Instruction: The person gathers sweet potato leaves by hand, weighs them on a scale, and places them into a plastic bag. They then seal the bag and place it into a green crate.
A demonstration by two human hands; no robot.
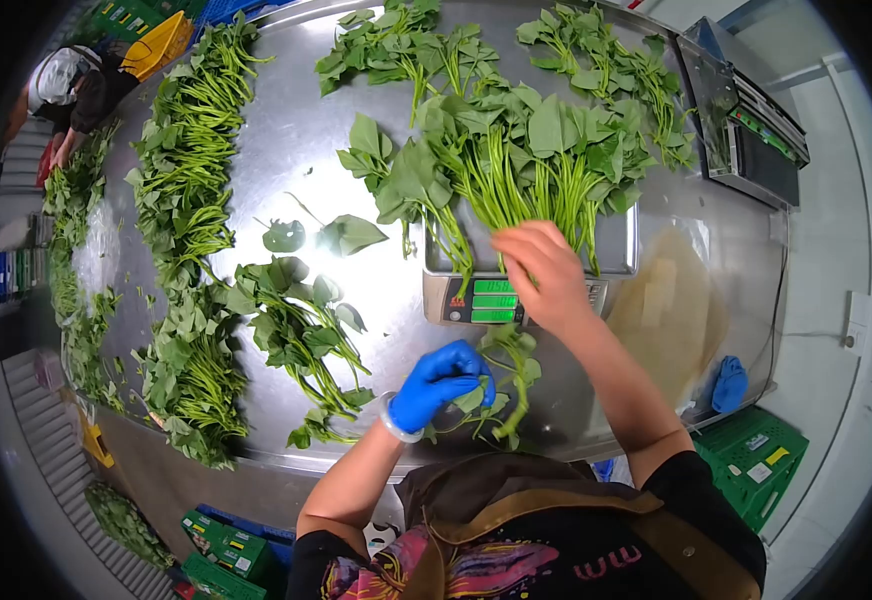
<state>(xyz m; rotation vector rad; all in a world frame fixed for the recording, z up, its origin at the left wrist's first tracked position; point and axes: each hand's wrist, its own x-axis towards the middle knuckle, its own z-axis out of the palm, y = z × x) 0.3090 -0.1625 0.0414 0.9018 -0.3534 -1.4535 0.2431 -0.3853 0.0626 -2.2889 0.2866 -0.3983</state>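
Note:
My left hand (446, 385), in a blue glove, is closed at the front of the steel table, its fingers pressed together around a bit of green leaf (471, 398). Loose leafy stems (516, 385) lie just right of it. My bare right hand (541, 270) is over the front edge of the scale, with its fingers curled at the lower ends of the stems; what is between them is hidden. A large bunch of leafy greens (526, 160) rests on the scale tray (616, 240). Below the tray, the scale's green display (494, 300) is lit.
More greens lie at the back (596, 60), in a long row at the left (191, 150) and in a small bunch (301, 330). A machine (756, 130) stands at the back right. Green crates (751, 460) are at lower right. Another person (66, 85) works at the far left.

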